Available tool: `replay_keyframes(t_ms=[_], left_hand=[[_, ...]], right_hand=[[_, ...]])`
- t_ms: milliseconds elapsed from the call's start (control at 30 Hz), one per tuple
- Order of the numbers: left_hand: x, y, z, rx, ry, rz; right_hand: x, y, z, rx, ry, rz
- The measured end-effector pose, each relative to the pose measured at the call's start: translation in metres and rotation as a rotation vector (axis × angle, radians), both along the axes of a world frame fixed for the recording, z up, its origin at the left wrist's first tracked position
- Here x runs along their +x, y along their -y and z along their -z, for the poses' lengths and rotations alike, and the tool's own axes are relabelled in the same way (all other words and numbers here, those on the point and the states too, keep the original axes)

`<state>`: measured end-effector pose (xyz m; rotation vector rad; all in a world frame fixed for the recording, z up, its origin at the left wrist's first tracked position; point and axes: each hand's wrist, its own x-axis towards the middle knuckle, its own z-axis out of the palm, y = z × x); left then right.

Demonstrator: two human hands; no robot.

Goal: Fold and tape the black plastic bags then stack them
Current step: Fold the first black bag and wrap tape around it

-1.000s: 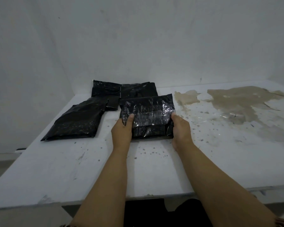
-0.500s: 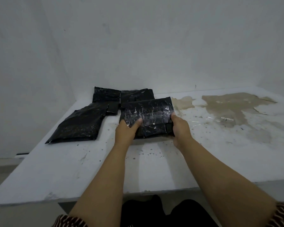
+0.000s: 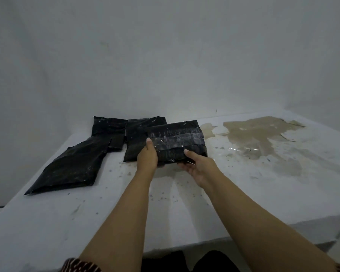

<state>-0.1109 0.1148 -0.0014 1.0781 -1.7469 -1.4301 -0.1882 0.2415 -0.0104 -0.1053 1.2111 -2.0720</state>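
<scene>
Since a second ago the folded, clear-taped black plastic bag (image 3: 177, 142), gripped at its near corners by the left hand (image 3: 147, 157) and right hand (image 3: 199, 165), has lifted off the stained white counter (image 3: 185, 203) toward the flat black bags (image 3: 130, 132) behind, likely for stacking.

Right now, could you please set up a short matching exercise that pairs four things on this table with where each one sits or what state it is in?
Things:
1. taped bag
2. large flat bag
3. brown stain
4. right hand

Places or states:
A. lies alone near the table's left edge
B. spreads over the far right of the table top
C. supports the near edge of the bundle from below
D. held by both hands, raised over another bag

Pairs: 1-D, 2-A, 3-B, 4-C
</scene>
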Motion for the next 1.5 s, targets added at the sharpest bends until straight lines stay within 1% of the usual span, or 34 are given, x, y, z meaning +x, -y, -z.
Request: replay_keyframes(t_ms=[100,200,300,333,367,467,533,633,700,767,900,967,1033,1067,1100,1133,1167,1200,1267,1300,1400,1500], left_hand=[[-0.032,0.003,-0.006,0.083,-0.039,0.039],[-0.07,0.005,-0.008,0.176,-0.128,0.114],[-0.111,0.005,-0.005,0.196,-0.173,0.203],[-0.125,0.005,-0.003,0.172,-0.163,0.225],[-0.139,0.006,0.001,0.108,-0.125,0.247],[-0.174,0.011,0.013,-0.195,0.059,0.274],[-0.192,0.015,0.024,-0.349,0.146,0.279],[-0.211,0.024,0.043,-0.496,0.279,0.309],[-0.218,0.029,0.054,-0.64,0.425,0.311],[-0.22,0.032,0.061,-0.762,0.513,0.289],[-0.222,0.034,0.066,-0.807,0.568,0.303],[-0.22,0.033,0.066,-0.794,0.586,0.318],[-0.219,0.033,0.066,-0.778,0.619,0.311],[-0.219,0.032,0.066,-0.778,0.639,0.308],[-0.219,0.031,0.066,-0.786,0.663,0.308],[-0.219,0.031,0.066,-0.796,0.687,0.31],[-0.219,0.031,0.067,-0.809,0.703,0.313],[-0.218,0.032,0.067,-0.817,0.711,0.321],[-0.216,0.034,0.068,-0.824,0.715,0.335],[-0.215,0.034,0.068,-0.824,0.714,0.339],[-0.213,0.036,0.069,-0.813,0.693,0.353],[-0.212,0.035,0.069,-0.813,0.686,0.36]], right_hand=[[-0.034,0.001,-0.007,-0.013,0.008,0.076],[-0.077,0.004,-0.014,-0.008,-0.008,0.161],[-0.129,0.01,-0.018,-0.026,-0.027,0.255],[-0.147,0.012,-0.019,-0.018,-0.035,0.282],[-0.165,0.013,-0.02,-0.004,-0.041,0.308],[-0.214,0.018,-0.021,0.05,-0.065,0.376],[-0.243,0.023,-0.02,0.09,-0.064,0.405],[-0.279,0.029,-0.016,0.159,-0.043,0.418],[-0.296,0.034,-0.014,0.197,-0.044,0.394],[-0.306,0.04,-0.013,0.219,-0.05,0.375],[-0.314,0.047,-0.008,0.274,-0.021,0.367],[-0.309,0.051,-0.007,0.312,-0.038,0.417],[-0.305,0.053,-0.009,0.489,-0.054,0.55],[-0.303,0.054,-0.008,0.612,-0.067,0.584],[-0.301,0.055,-0.008,0.767,-0.141,0.599],[-0.294,0.056,-0.009,0.923,-0.262,0.59],[-0.289,0.059,-0.009,1.004,-0.409,0.549],[-0.283,0.061,-0.006,1.056,-0.55,0.468],[-0.276,0.067,0.002,1.184,-0.806,0.236],[-0.277,0.067,0.005,1.222,-0.879,0.144],[-0.279,0.066,0.01,1.242,-0.964,0.04],[-0.283,0.064,0.014,1.223,-1.008,0.014]])
